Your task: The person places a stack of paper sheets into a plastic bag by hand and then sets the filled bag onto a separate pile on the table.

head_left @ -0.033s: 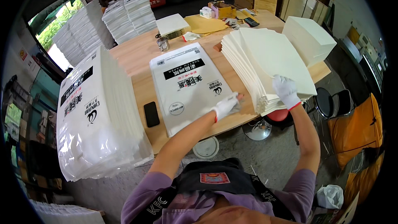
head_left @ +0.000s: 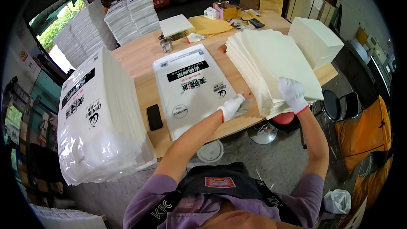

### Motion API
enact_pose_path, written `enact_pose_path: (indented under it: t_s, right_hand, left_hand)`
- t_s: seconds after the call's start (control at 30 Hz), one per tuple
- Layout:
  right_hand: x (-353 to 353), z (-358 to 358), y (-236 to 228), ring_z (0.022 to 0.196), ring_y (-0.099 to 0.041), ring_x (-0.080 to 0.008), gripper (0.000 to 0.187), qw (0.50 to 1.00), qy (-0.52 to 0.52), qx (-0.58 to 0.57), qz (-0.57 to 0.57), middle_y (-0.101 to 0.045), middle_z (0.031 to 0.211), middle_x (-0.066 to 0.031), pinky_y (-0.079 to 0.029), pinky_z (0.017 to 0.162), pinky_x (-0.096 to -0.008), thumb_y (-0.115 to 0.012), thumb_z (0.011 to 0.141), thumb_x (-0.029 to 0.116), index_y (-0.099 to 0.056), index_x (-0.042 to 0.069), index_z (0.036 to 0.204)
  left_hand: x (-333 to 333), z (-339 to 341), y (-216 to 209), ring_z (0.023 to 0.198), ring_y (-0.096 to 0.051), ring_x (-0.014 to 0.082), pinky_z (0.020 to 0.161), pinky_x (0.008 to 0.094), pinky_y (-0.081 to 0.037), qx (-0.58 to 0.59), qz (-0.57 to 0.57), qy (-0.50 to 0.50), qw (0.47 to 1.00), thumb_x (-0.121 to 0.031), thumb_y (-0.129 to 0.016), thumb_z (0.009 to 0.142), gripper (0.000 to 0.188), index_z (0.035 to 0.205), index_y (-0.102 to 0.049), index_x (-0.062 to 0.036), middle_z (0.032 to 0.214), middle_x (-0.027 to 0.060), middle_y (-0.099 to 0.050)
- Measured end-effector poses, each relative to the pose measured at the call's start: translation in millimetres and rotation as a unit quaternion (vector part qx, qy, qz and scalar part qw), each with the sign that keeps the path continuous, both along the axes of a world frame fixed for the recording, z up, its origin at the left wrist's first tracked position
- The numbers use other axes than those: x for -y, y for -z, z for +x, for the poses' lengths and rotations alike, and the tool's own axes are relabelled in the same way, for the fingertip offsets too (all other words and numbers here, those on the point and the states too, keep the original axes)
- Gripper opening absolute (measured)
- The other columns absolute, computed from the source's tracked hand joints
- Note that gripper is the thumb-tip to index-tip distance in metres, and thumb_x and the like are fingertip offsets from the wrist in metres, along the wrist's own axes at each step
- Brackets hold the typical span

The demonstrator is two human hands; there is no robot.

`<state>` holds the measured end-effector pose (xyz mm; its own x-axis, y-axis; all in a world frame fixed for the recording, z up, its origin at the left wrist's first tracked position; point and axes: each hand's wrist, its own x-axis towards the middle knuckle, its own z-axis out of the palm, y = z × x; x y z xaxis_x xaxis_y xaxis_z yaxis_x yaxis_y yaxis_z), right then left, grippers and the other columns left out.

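Observation:
A printed clear plastic bag (head_left: 190, 97), with white showing through it, lies flat on the table in front of me. My left hand (head_left: 232, 105), in a white glove with bare fingertips, is closed on the bag's clear edge at its near right corner. To the right rises a fanned stack of white paper sheets (head_left: 275, 55). My right hand (head_left: 291, 94), also gloved, has its fingers curled over the near edge of the upper sheets and grips them. Its fingertips are partly hidden.
Filled paper packs (head_left: 93, 118) are piled at the left, beside a black phone (head_left: 154, 117). A block of white paper (head_left: 316, 40) stands at the far right. A metal tin (head_left: 166, 46), yellow envelopes (head_left: 212, 25) and a calculator (head_left: 256, 23) lie toward the back. Stools are by the near edge.
My left hand has shifted slightly to the right with the bag's edge. My right hand stays at the paper stack.

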<state>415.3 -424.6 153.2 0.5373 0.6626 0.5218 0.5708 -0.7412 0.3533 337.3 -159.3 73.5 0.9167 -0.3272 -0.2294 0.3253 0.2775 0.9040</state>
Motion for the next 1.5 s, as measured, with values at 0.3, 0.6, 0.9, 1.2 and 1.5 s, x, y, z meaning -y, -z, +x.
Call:
enact_pose_path:
  t_s: [0.3,0.6,0.9,1.2,1.5]
  right_hand:
    - [-25,-144,-14,0.09,-0.065,-0.0276,0.034,0.89,-0.152,-0.314,0.293,-0.064,0.093,-0.0179,-0.054,0.078,-0.0365,-0.059,0.09,0.028,-0.058,0.001,0.109]
    - [39,-101,46,0.119,-0.054,-0.0241,0.051,0.445,-0.087,-0.592,0.666,-0.052,0.134,-0.0211,-0.045,0.099,-0.0327,-0.059,0.09,0.011,-0.044,-0.004,0.137]
    - [-43,-128,53,0.081,-0.069,-0.03,0.041,0.804,0.131,-0.407,0.414,-0.069,0.086,-0.0203,-0.051,0.072,-0.0369,-0.066,0.085,0.033,-0.065,-0.004,0.103]
    - [-30,-167,31,0.084,-0.067,-0.0291,0.026,0.844,0.087,-0.371,0.378,-0.068,0.094,-0.018,-0.05,0.073,-0.0339,-0.061,0.089,0.019,-0.066,-0.001,0.105]
    - [-74,-194,11,0.08,-0.066,-0.0332,0.025,0.873,0.002,-0.428,0.236,-0.067,0.096,-0.0184,-0.052,0.07,-0.0376,-0.064,0.088,0.022,-0.067,0.002,0.102]
  left_hand:
    - [-40,-22,-49,0.071,-0.062,0.0162,0.059,0.029,-0.05,-0.092,0.16,-0.021,0.983,-0.017,-0.055,0.085,0.025,0.103,-0.062,-0.0016,0.085,0.0087,-0.065]
    - [-76,-48,-53,0.078,-0.066,0.0266,0.068,0.0328,-0.053,0.311,0.585,0.147,0.734,-0.018,-0.053,0.088,0.029,0.101,-0.066,0.0045,0.108,0.0218,-0.064]
    - [103,-116,9,0.058,-0.064,0.03,0.051,0.0465,-0.051,0.31,0.556,-0.02,0.771,-0.028,-0.059,0.081,0.088,0.147,-0.013,0.007,0.145,0.0421,-0.019]
    - [-81,-75,28,0.109,-0.055,0.0356,0.093,0.0429,-0.043,0.155,0.533,-0.111,0.825,-0.028,-0.063,0.086,0.037,0.116,-0.058,-0.0083,0.113,0.017,-0.06]
    - [-157,-45,146,0.1,-0.056,0.0288,0.09,0.0418,-0.042,0.247,0.615,-0.097,0.742,-0.032,-0.063,0.082,0.016,0.09,-0.068,-0.0185,0.098,0.0075,-0.064]
